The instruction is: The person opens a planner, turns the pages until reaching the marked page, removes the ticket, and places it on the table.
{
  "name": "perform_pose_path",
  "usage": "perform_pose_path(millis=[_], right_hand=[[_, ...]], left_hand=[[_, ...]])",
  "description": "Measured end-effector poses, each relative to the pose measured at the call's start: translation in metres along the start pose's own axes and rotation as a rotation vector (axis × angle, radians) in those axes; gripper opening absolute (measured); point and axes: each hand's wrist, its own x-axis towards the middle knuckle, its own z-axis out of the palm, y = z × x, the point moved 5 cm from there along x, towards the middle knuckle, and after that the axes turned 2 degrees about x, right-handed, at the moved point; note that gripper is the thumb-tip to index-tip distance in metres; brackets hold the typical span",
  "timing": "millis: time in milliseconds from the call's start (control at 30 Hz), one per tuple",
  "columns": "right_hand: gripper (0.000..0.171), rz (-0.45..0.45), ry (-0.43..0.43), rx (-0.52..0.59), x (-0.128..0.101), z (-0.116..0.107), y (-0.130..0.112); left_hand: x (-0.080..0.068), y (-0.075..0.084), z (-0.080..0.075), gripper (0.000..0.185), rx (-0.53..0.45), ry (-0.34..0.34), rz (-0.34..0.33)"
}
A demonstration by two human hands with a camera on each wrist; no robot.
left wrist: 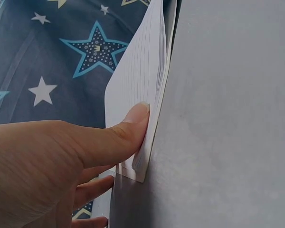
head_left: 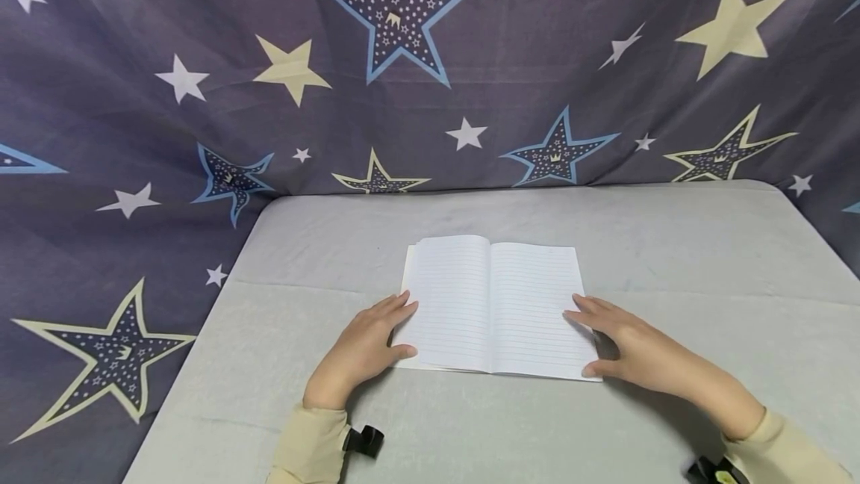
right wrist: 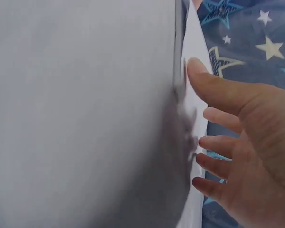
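While left hand (head_left: 359, 342) and right hand (head_left: 637, 347) flanked it, notebook (head_left: 496, 308) lay open

Both spread loosely at its sides, seemingly gripping nothing. Opening looked done; pages (left wrist: 132, 78) by the left hand did not yet lie flat.

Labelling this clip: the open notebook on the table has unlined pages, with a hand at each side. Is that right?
Unlined is wrong: the notebook has lined pages, as the head view shows. It lies open on the table, left hand and right hand at its sides.
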Motion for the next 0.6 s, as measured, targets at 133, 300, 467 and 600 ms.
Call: perform_pose_path(millis=[133, 300, 467, 600], right_hand=[[0.081, 0.017, -0.004, -0.015, 0.000, -0.001, 0.008], [0.082, 0.024, 0.020, -0.080, 0.002, -0.003, 0.007], [0.075, 0.022, 0.054, -0.156, 0.003, -0.002, 0.002], [0.068, 0.037, 0.091, -0.206, 0.005, 0.000, -0.002]], left_hand=[[0.000, 0.000, 0.000, 0.067, 0.002, 0.002, -0.001], [0.000, 0.000, 0.001, 0.067, 0.007, -0.001, -0.002], [-0.001, 0.000, 0.000, 0.067, -0.001, -0.005, -0.010], [-0.001, 0.000, 0.000, 0.067, -0.001, -0.007, -0.016]])
